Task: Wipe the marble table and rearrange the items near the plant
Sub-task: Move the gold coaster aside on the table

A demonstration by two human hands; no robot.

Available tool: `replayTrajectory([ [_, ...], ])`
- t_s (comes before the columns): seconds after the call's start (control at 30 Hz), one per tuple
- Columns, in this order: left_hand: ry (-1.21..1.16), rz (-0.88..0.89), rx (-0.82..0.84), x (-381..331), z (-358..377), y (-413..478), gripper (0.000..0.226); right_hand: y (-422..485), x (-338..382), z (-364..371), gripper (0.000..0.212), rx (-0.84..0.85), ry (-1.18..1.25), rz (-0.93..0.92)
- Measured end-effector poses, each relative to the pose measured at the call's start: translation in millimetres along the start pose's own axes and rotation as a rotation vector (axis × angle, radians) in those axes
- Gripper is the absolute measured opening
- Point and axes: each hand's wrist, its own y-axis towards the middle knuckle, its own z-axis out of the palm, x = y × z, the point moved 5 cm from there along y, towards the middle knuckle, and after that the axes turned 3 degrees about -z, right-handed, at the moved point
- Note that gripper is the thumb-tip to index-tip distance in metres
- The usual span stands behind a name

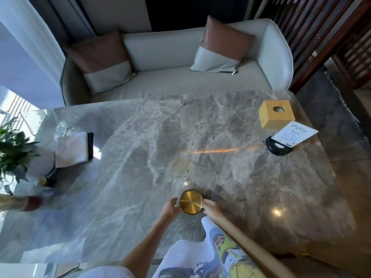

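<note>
A round gold dish (191,202) sits on the grey marble table (140,157) near its front edge. My left hand (170,208) touches the dish's left rim and my right hand (211,208) its right rim, so both hold it. Just behind the dish stands a clear glass (186,185), hard to make out. The green plant (12,149) in a white pot is at the table's left end. Beside it lie a folded white cloth (72,149) on a dark holder, an upturned wine glass (61,129) and small bottles (45,181).
A yellow tissue box (276,114) and a white card in a black stand (289,137) sit at the far right corner. A pale sofa (170,77) with two brown-and-white cushions lies beyond the table. A wooden slatted screen (321,27) stands at the right.
</note>
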Motion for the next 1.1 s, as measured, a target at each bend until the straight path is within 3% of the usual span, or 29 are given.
replayTrajectory([
  [0.07, -0.007, 0.028, 0.026, -0.8, 2.6, -1.6, 0.044, -1.1, 3.1, 4.4, 0.017, 0.008, 0.035, -0.008],
  [0.17, -0.02, 0.052, 0.022, -2.3, 6.0, -1.4, 0.048, 2.0, 0.5, 3.3, 0.031, 0.031, 0.05, 0.029],
  [0.33, -0.013, 0.025, 0.008, -31.0, 27.3, -1.9, 0.035, 18.5, -14.9, -21.8, 0.023, 0.01, 0.095, 0.048],
  [0.47, 0.003, 0.042, 0.01, -75.0, 75.1, 8.9, 0.045, 2.0, -3.5, -89.1, 0.033, -0.075, 0.203, 0.075],
  [0.6, 0.024, 0.097, 0.096, -154.3, 144.9, 7.5, 0.018, -1.0, -12.6, -182.8, 0.025, -0.185, 0.334, 0.075],
  [0.77, 0.14, 0.168, 0.215, -249.8, 242.1, 12.2, 0.026, -5.5, -29.5, -300.3, 0.019, -0.29, 0.53, 0.106],
  [0.83, 0.206, 0.171, 0.242, -271.9, 276.0, 18.7, 0.022, -4.2, -41.7, -335.0, 0.028, -0.323, 0.607, 0.128],
  [0.97, 0.355, 0.161, 0.253, -284.7, 325.2, 38.3, 0.031, 1.2, -62.0, -373.1, 0.037, -0.334, 0.679, 0.182],
  [1.1, 0.34, 0.161, 0.267, -297.8, 336.2, 21.6, 0.017, 2.0, -72.4, -384.6, 0.039, -0.339, 0.696, 0.207],
])
